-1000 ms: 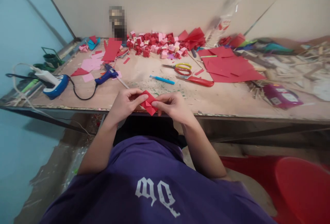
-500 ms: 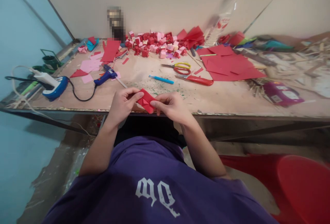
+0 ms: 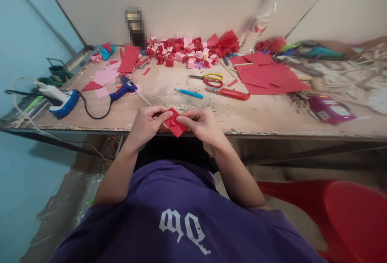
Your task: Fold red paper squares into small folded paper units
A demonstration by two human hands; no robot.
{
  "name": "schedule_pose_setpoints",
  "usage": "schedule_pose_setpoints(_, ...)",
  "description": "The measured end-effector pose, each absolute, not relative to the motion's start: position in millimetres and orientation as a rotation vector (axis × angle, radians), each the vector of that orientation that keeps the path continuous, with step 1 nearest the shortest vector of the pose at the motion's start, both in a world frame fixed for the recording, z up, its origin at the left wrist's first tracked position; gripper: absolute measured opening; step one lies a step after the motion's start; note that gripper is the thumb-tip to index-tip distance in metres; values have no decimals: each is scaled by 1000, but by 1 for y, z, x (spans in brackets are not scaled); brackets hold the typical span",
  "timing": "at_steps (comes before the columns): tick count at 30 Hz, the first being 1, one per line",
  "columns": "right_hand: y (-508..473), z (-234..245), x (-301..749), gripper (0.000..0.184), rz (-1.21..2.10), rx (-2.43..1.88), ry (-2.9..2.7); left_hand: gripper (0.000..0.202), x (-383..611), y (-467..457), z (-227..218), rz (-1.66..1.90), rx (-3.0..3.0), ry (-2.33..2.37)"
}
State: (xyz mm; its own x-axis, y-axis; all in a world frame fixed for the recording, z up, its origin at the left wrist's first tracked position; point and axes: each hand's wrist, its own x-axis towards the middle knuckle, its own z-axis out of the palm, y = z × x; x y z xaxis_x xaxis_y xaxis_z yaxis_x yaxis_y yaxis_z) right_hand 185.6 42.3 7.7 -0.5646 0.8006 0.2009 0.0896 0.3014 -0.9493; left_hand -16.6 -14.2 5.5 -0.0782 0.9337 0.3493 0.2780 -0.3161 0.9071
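left hand [image 3: 148, 123] and right hand [image 3: 199, 123] are both pinching one folded red paper [image 3: 177, 125], scissors [image 3: 206, 78] past it to the right, glue gun [image 3: 123, 88] to its left

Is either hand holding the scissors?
No: the scissors lie on the table, while the left hand and right hand both hold the folded red paper.

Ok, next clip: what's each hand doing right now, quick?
Left hand: closed, pinching the folded red paper between thumb and fingers.
Right hand: closed, pinching the same paper from the other side.
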Motion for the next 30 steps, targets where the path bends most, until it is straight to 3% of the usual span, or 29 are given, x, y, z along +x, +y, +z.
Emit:
schedule_pose_setpoints(8, 40, 12, 186, 28, 1433, -779, -1841, 18, -20, -12, 6, 1565, 1611, 1357)
schedule_pose_setpoints(17, 41, 11, 189, 29, 1370, -743, -1901, 26, -21, -14, 4, 1534, 1579, 1354)
schedule_pose_setpoints(24, 42, 10, 186, 28, 1274, -740, -1922, 29, -22, -15, 7, 1204, 1746, 1207)
schedule_pose_setpoints(30, 40, 13, 189, 28, 1244, -759, -1938, 28, -21, -13, 9, 1150, 1790, 1221)
